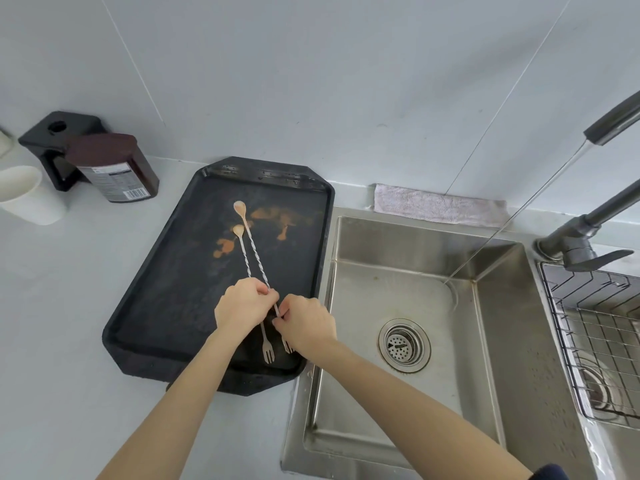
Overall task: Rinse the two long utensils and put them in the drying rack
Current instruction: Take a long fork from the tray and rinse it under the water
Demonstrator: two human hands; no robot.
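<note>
Two long twisted metal utensils, each with a small spoon at one end and a fork at the other, lie over a black tray smeared with brown stains. My left hand pinches the shorter utensil near its lower part. My right hand pinches the longer utensil just above its fork end. Both spoon ends point away from me and carry brown residue. The wire drying rack sits at the far right. Water runs from the faucet into the steel sink.
A brown bottle and a black holder stand at the back left, with a white cup beside them. A folded cloth lies behind the sink. The faucet handle sticks out over the rack's edge.
</note>
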